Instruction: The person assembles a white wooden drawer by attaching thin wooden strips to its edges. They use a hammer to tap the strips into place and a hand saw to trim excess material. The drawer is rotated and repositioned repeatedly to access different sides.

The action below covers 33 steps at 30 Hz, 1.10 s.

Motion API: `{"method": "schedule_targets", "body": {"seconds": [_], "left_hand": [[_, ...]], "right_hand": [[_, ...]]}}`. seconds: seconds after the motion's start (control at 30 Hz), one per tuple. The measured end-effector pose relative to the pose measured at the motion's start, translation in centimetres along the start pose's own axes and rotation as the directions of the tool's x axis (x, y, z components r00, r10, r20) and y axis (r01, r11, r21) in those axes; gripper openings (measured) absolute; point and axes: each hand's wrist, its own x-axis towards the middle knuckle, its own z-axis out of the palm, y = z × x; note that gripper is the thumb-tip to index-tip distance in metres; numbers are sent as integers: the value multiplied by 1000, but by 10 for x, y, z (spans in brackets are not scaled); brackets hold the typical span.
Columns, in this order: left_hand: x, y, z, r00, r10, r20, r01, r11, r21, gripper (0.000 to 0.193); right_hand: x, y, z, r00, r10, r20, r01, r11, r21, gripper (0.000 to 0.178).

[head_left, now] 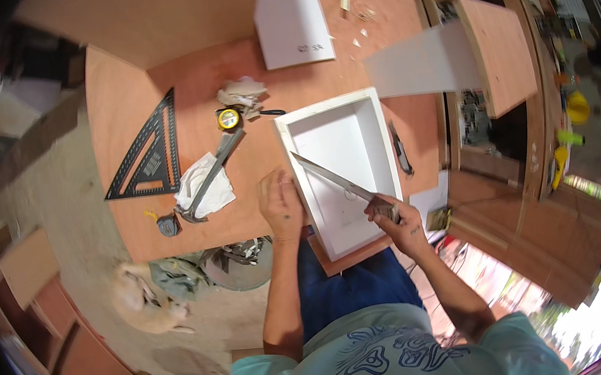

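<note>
A white open-topped drawer box (353, 229) stands at the table's near edge, in front of my body. Curled fingers of my left hand (281, 203) grip its left side, with the fingertips partly hidden. My right hand (396, 222) is closed round the handle of a long, tapered metal blade (336, 178); I cannot tell whether it is a knife or a file. The blade slants across the box's opening, its tip close to the left rim. Under the box's near end shows a reddish-brown board (349, 257).
On the wooden table (244, 216) lie a black speed square (145, 157), a hammer (218, 166) on white cloth (204, 187), a yellow tape measure (228, 119) and a utility knife (400, 148). White panel (290, 18) stands behind. A dog (143, 298) lies on the floor, left.
</note>
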Motion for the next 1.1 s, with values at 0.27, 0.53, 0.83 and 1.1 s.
{"method": "schedule_targets", "body": {"seconds": [0.27, 0.53, 0.83, 1.1], "left_hand": [[-23, 90, 24, 893, 396, 214, -392, 918, -66, 34], [-63, -21, -59, 997, -70, 29, 57, 948, 313, 13], [-184, -187, -163, 909, -398, -127, 341, 533, 774, 31], [-210, -208, -157, 688, -673, -271, 607, 328, 724, 36]], "right_hand": [[-4, 24, 5, 995, -85, -44, 95, 913, 398, 37], [-41, 56, -19, 1000, 7, 8, -9, 940, 341, 28], [-76, 88, -89, 998, 67, 0, -62, 929, 366, 16], [-103, 131, -135, 995, -71, -68, 87, 953, 289, 31]]}}
